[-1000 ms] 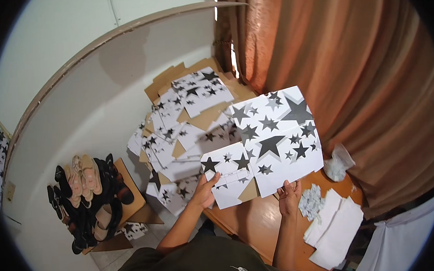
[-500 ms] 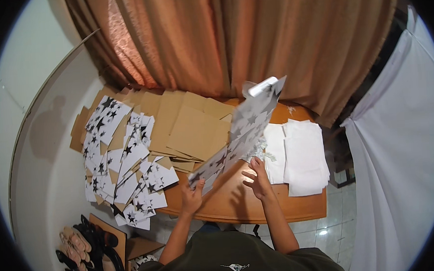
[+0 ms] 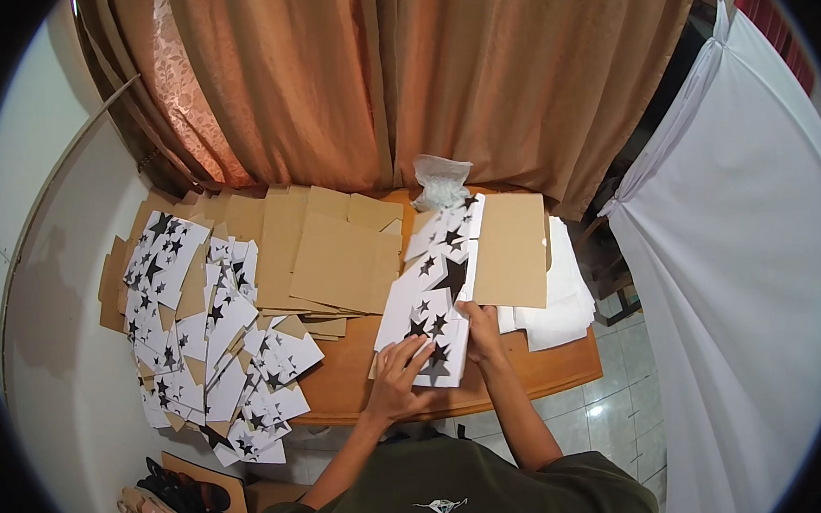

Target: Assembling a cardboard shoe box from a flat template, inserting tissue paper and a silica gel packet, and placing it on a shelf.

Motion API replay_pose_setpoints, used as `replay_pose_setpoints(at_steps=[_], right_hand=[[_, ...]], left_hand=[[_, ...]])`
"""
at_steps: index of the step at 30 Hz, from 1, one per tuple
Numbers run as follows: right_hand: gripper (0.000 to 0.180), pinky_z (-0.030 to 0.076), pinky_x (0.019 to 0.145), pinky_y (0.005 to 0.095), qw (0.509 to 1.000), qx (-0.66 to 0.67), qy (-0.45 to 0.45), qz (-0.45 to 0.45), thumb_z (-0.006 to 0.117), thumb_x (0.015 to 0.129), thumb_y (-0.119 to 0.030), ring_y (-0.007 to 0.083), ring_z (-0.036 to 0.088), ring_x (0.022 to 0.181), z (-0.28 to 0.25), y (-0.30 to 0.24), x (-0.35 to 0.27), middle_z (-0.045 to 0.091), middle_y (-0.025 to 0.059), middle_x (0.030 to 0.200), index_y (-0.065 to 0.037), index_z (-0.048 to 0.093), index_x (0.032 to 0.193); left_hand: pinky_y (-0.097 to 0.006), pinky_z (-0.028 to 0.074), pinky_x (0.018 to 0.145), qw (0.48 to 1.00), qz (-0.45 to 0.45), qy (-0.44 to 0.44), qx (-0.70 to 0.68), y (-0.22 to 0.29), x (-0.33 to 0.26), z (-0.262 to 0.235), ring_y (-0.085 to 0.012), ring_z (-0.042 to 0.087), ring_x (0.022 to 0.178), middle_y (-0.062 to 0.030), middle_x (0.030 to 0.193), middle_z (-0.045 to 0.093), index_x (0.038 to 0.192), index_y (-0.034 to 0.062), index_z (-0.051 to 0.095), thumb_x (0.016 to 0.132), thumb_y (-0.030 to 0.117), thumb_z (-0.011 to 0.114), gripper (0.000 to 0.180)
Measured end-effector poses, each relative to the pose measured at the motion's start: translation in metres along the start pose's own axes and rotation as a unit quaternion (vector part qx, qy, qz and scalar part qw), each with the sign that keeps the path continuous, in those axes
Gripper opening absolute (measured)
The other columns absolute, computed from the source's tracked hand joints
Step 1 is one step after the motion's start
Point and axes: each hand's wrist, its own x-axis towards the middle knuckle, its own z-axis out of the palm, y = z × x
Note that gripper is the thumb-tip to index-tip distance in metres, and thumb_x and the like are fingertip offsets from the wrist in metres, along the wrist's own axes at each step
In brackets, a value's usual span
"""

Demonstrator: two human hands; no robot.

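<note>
Head view, looking down: a flat star-printed box blank (image 3: 435,288) is laid on the wooden table (image 3: 528,376), apparently so it can be creased. It is pressed down near its lower end by the left hand (image 3: 400,373), fingers spread flat. Its right edge is pinched by the right hand (image 3: 481,330), fingers curled. Plain cardboard sheets (image 3: 336,256) are stacked alongside; printed blanks (image 3: 201,332) are fanned out at left.
</note>
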Motion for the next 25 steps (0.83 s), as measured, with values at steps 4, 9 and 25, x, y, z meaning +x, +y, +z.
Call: replay_pose_setpoints(at_steps=[4, 9, 25], right_hand=[[0.017, 0.059, 0.063, 0.0332, 0.999, -0.030, -0.026, 0.037, 0.061, 0.089, -0.004, 0.0205, 0.070, 0.070, -0.019, 0.004, -0.001, 0.069, 0.0111, 0.090, 0.002, 0.063, 0.105], [0.026, 0.057, 0.076, 0.0321, 0.981, -0.179, -0.053, 0.058, 0.064, 0.093, -0.013, 0.0172, 0.068, 0.085, -0.026, 0.014, -0.022, 0.069, 0.0084, 0.102, 0.003, 0.063, 0.114], [0.056, 0.047, 0.102, 0.0406, 0.867, -0.430, -0.251, -0.018, 0.063, 0.101, -0.029, 0.0273, 0.059, 0.121, -0.026, 0.038, -0.037, 0.057, 0.0214, 0.138, 0.000, 0.047, 0.145]], left_hand=[[-0.050, 0.029, 0.114, 0.995, -0.069, 0.070, 0.004, -0.042, -0.019, -0.005, -0.0363, 0.042, 0.137, -0.0172, 0.144, 0.052, 0.140, 0.0075, 0.056, 0.090, 0.058, 0.063, 0.071], [-0.049, 0.022, 0.120, 0.931, -0.297, 0.117, -0.176, -0.088, -0.003, -0.005, -0.0414, 0.030, 0.145, -0.0249, 0.157, 0.031, 0.155, 0.0016, 0.030, 0.092, 0.062, 0.061, 0.093], [-0.049, 0.031, 0.117, 0.777, -0.380, 0.056, -0.499, -0.049, 0.026, 0.059, -0.0368, 0.031, 0.146, -0.0278, 0.156, 0.028, 0.160, 0.0117, 0.015, 0.085, 0.048, 0.079, 0.105]])
